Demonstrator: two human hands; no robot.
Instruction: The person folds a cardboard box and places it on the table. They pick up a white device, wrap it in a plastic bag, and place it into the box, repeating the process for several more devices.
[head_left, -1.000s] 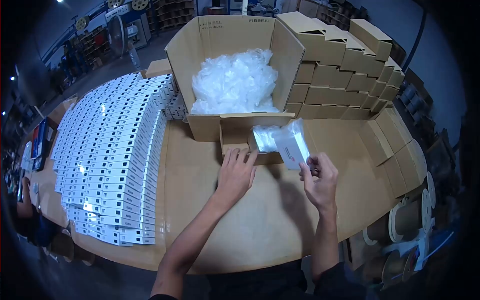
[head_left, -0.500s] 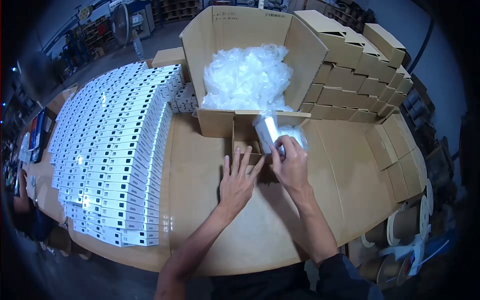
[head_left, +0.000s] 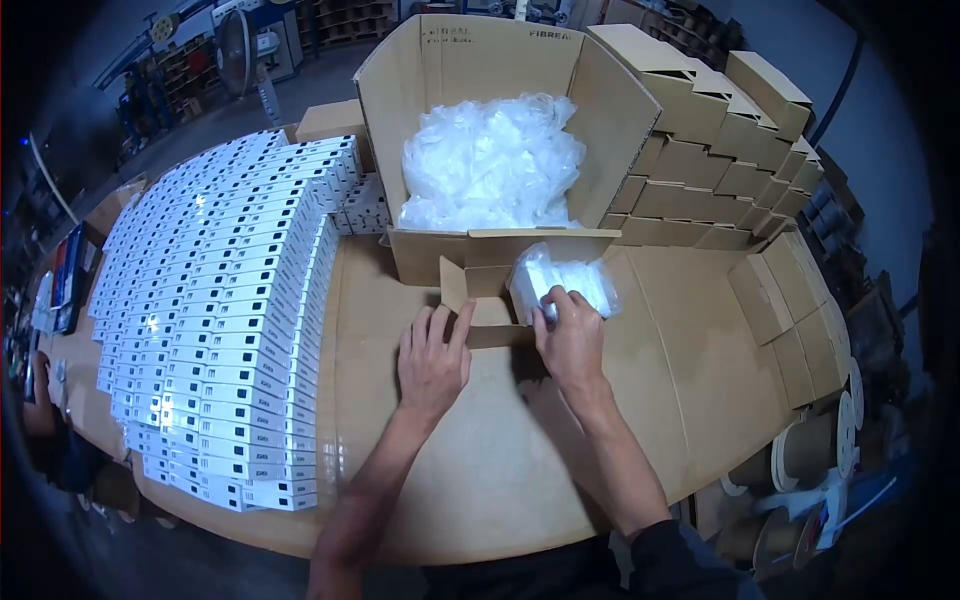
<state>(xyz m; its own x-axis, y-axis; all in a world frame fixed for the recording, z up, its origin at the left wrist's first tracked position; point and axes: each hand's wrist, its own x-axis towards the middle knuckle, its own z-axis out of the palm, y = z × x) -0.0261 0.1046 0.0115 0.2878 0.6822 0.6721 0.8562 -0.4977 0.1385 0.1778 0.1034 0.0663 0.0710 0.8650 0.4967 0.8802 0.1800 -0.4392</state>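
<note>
A small open cardboard box (head_left: 500,337) stands at the middle of the table, its left flap (head_left: 453,284) sticking up. My left hand (head_left: 434,365) is at the front left corner of this box, fingers stretched and slightly bent, the index finger touching the cardboard. At the box's right end, my right hand (head_left: 572,335) pinches the near edge of a clear plastic bag (head_left: 590,284) with white contents. Part of the bag lies over the right side of the box; the fingertips hide where it is gripped.
Behind stands a big carton (head_left: 610,130) heaped with clear plastic bags (head_left: 490,165). Rows of white boxes (head_left: 220,320) are stacked at left. Brown cartons (head_left: 700,150) are piled at the back right, with more cartons (head_left: 790,320) along the right edge. Cable spools (head_left: 800,450) stand beyond.
My right hand has lowered the bagged item from a tilted, raised position to the box's right end. My left hand has moved left, and the box's left flap now stands out.
</note>
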